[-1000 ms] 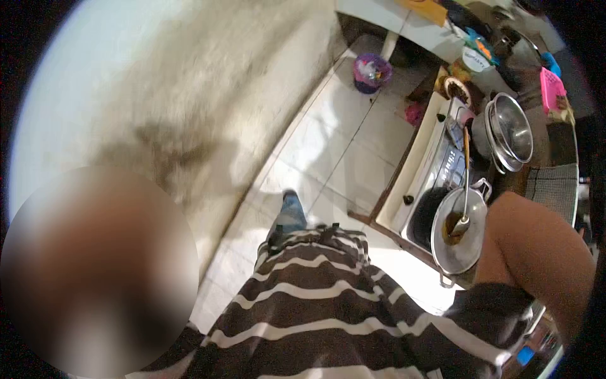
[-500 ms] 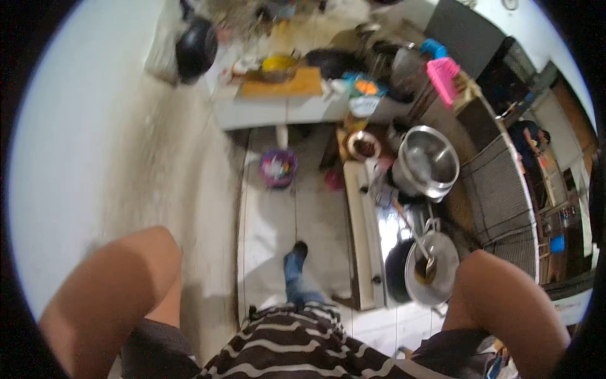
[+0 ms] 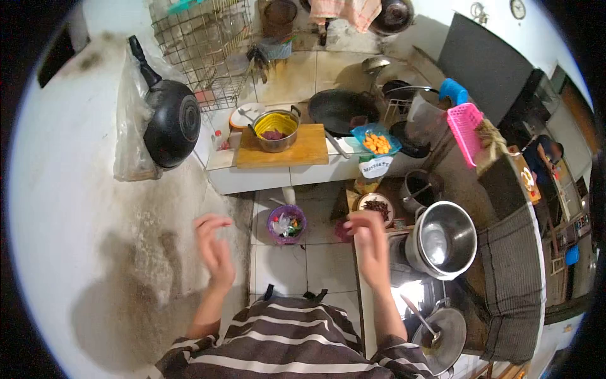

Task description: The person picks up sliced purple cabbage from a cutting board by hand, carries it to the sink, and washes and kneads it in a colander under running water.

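Observation:
My left hand (image 3: 216, 251) is raised in front of the wall on the left, fingers loosely bent and apart, holding nothing. Across from it, my right hand (image 3: 372, 245) hangs in the air with bent fingers and holds nothing. It appears nearest to a plate of dark brown pieces (image 3: 377, 206). Ahead on the counter, a metal pot (image 3: 278, 144) stands on a wooden cutting board (image 3: 312, 144). A yellow strainer (image 3: 270, 120) with reddish pieces sits in the pot. To its right are orange chunks (image 3: 377, 144) in a blue bag or bowl; I cannot tell which.
A purple basket (image 3: 273, 231) of waste stands on the floor. At the right are large metal pots (image 3: 466, 242) and a pan (image 3: 456, 341) with a ladle (image 3: 429, 326). A black wok (image 3: 170, 123) hangs on the left wall. Another person (image 3: 544, 158) is at far right.
Both hands have come into view in front of my body, where before only bent arms showed at the sides. The counter ahead appears closer, and the view has tilted up.

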`<state>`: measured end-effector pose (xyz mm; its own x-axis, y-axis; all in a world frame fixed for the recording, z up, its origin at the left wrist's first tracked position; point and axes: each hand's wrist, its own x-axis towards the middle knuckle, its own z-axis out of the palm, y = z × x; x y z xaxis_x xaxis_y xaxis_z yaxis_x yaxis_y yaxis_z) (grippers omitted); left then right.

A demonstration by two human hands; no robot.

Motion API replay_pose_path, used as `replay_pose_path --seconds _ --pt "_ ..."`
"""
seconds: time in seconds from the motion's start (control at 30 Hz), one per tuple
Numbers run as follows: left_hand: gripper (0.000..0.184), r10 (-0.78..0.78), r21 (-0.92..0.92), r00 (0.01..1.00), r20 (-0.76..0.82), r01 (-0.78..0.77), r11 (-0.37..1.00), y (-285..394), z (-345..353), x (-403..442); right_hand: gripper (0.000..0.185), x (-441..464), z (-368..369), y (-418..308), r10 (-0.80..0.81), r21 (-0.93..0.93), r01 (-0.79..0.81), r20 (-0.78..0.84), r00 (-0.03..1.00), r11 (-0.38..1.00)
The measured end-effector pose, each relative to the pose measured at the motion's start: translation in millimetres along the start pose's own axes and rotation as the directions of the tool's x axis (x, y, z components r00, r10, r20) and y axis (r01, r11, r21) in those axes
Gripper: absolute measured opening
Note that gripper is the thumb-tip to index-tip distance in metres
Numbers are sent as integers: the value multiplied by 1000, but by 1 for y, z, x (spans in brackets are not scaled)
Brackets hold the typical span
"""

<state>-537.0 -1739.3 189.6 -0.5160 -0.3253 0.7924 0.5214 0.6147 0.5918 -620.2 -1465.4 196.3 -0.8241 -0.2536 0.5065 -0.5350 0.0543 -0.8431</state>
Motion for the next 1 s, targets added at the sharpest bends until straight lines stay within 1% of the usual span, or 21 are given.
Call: replay_pose_path --seconds 0.03,0.07,0.1,0.13,0.17,0.2,0.27,0.3,0.37,0.47,0.5,0.57,0.63,0.67,0.7,0.73,0.77,0.83,0.87,0.97,1.0 --pt "26 -233 -24 972 6 233 972 -40 9 -18 18 -2 15 46 138 -17 -137 60 989 990" --pt "25 -455 -43 890 19 456 889 -76 14 -30 17 -1 30 77 133 -79 -125 97 986 989" --pt "27 -574 -62 817 50 576 815 -101 18 -31 17 4 39 88 188 -113 -174 129 974 978" --pt "28 -681 -77 727 82 686 723 -124 21 -30 17 8 47 98 281 -106 -267 144 949 958" --pt "30 -778 -87 617 114 787 611 -148 23 -31 17 13 56 107 375 -105 -362 162 913 926" --pt "31 -844 -77 519 136 855 514 -178 26 -26 18 24 62 118 398 -109 -384 163 903 917" --pt "32 -855 -66 479 199 877 476 -218 39 -1 19 41 71 142 451 -125 -435 170 876 892" --pt "32 -854 -63 465 233 884 464 -240 48 15 21 52 78 154 439 -154 -417 161 884 896" --pt "35 -852 -59 448 272 891 450 -292 68 42 25 85 95 166 473 -171 -446 185 861 879" --pt "42 -825 -91 457 333 886 454 -342 99 91 29 156 127 178 417 -172 -386 231 879 907" --pt "45 -818 -96 454 353 887 451 -357 104 98 34 177 139 191 359 -218 -306 275 892 927" --pt "53 -837 -104 404 369 913 394 -378 115 115 37 228 158 210 310 -280 -220 339 888 935" --pt "63 -856 -105 342 387 939 328 -394 127 129 38 277 179 245 302 -283 -198 393 869 938" --pt "69 -867 -99 307 393 951 292 -400 132 136 39 303 189 260 264 -313 -129 440 858 941" --pt "75 -878 -92 271 396 963 255 -405 136 140 41 327 201 277 228 -335 -59 491 841 940" --pt "86 -885 -63 215 412 976 208 -417 143 141 45 345 216 306 246 -407 -11 531 811 914" --pt "87 -885 -45 207 418 977 207 -423 149 143 50 360 230 334 265 -470 43 568 779 881" --pt "90 -887 -13 184 424 980 198 -429 162 142 57 385 254 369 363 -592 142 647 670 793" --pt "90 -897 -108 176 405 984 144 -431 166 140 62 387 262 381 414 -637 204 679 607 744" --pt "90 -904 -140 187 385 980 143 -437 171 131 65 381 284 398 470 -724 399 678 566 563" --pt "91 -900 -132 172 400 983 129 -434 171 132 63 386 283 390 495 -708 337 687 532 621"
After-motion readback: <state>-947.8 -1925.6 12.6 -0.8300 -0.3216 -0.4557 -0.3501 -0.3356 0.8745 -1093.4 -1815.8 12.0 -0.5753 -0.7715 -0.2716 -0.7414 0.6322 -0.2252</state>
